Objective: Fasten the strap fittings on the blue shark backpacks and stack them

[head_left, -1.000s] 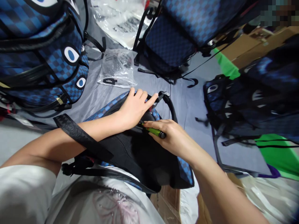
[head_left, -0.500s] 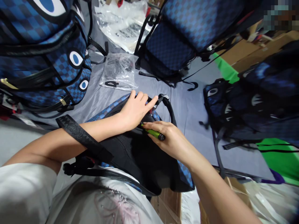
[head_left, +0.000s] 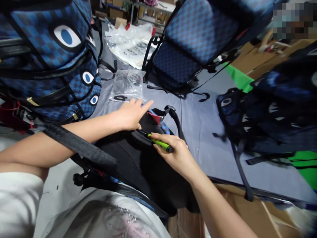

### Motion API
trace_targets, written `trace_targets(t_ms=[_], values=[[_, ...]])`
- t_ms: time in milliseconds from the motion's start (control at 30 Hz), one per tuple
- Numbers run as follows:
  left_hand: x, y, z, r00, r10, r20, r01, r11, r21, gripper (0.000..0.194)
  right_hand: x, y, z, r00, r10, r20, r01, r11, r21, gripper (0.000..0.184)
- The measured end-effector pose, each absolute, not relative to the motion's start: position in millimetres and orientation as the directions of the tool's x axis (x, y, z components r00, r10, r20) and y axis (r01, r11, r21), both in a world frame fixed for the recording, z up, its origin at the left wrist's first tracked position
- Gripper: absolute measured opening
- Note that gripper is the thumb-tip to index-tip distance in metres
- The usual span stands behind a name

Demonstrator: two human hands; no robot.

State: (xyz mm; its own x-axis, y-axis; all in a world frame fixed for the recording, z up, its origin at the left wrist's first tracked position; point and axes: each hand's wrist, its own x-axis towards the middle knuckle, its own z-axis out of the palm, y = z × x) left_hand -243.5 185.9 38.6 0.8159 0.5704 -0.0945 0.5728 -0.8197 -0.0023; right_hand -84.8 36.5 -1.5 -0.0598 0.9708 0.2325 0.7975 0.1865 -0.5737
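Note:
A black backpack [head_left: 153,168] with blue checked edges lies before me, partly over the table edge, its black back panel up. My left hand [head_left: 130,115] rests on its upper part, fingers apart and thumb pressed on the black fabric. My left forearm passes under a loose black shoulder strap [head_left: 81,145]. In my right hand [head_left: 174,148] is a slim green-handled tool [head_left: 162,144] with a black end. Its dark narrow tip points left at the fabric beside my left thumb; what exactly it touches is unclear. A red patch [head_left: 155,117] shows at the backpack's top.
Blue checked backpacks with eye designs [head_left: 88,77] stand at left. Another checked backpack [head_left: 183,49] is at the back, and dark ones [head_left: 267,112] lie at right. A clear plastic bag [head_left: 127,86] lies on the grey-covered table [head_left: 195,132]. Cardboard boxes [head_left: 257,56] stand beyond.
My left hand has shifted left and slightly down along the backpack, uncovering the red patch. The green tool stays in my right hand, with more of its dark tip showing. The view has tilted up slightly.

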Motion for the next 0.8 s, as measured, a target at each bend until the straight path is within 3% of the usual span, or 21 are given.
trace_targets(t_ms=[100, 367, 600, 800], values=[[-253, 186, 47, 0.789, 0.580, -0.204, 0.598, -0.801, 0.032, 0.116, -104, 38, -18, 0.075, 0.950, 0.304, 0.672, 0.177, -0.719, 0.027], [-239, 175, 36, 0.764, 0.632, -0.131, 0.604, -0.771, -0.201, 0.131, -123, 43, -36, 0.207, 0.948, 0.242, 0.508, 0.107, -0.855, 0.028], [-250, 178, 32, 0.809, 0.577, -0.114, 0.554, -0.813, -0.179, 0.101, -122, 40, -40, 0.226, 0.937, 0.266, 0.522, 0.114, -0.845, 0.028], [-251, 178, 36, 0.791, 0.587, -0.172, 0.569, -0.809, -0.146, 0.098, -123, 38, -39, 0.236, 0.923, 0.303, 0.539, 0.135, -0.831, 0.026]])
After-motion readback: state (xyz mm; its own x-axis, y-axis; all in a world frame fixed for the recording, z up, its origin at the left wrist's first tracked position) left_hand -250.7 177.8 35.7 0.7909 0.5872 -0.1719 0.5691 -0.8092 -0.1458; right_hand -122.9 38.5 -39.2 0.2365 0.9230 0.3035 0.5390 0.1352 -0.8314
